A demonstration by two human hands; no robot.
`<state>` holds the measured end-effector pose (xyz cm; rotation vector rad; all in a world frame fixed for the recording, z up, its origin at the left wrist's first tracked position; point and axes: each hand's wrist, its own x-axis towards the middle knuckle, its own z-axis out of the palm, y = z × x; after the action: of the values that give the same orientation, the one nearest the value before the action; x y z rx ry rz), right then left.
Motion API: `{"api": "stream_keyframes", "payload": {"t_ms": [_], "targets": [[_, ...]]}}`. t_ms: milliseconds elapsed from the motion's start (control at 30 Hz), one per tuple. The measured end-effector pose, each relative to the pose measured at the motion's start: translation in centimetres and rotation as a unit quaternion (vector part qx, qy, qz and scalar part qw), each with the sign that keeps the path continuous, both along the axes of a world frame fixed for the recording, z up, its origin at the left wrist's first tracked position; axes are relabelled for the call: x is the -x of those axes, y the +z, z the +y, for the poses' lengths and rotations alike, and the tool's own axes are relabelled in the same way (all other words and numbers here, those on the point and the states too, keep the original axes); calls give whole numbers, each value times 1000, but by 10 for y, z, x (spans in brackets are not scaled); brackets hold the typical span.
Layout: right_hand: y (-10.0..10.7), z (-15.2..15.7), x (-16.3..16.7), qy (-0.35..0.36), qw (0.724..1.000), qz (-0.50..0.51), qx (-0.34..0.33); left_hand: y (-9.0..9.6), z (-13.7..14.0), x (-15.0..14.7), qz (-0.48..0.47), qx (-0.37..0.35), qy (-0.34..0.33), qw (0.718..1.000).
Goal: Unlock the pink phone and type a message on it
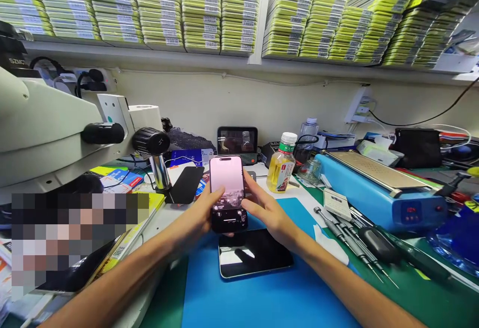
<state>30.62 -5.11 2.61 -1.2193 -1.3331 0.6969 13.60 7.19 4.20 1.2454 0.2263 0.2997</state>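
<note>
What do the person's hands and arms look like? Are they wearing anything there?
The left hand and right hand are bare: no gloves, no rings I can see. The left arm and right arm show no sleeves, watch or bracelet.

"SZM", then a less certain character like a 7, stands on the microscope's dark upper part. The print on the stacked packs' labels and the bottle is too small to read.

green worktop | blue mat | on mat: dark phone | screwdrivers
</note>
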Motion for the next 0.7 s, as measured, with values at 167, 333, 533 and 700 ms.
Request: {"api": "stream_keyframes", "payload": {"t_ms": [167,333,533,700], "targets": [[0,0,-1,-3,1000,-7,0,6,-3,3,-2,13,-5,1000],[-1,1,-3,-7,999,-31,6,2,3,5,-4,47,-21,999],[-2,3,-6,-13,998,-62,-4,-1,9,5,-2,73,-37,997],[-5,4,-7,5,998,-58,-12,-3,13,5,7,94,-54,994]]}}
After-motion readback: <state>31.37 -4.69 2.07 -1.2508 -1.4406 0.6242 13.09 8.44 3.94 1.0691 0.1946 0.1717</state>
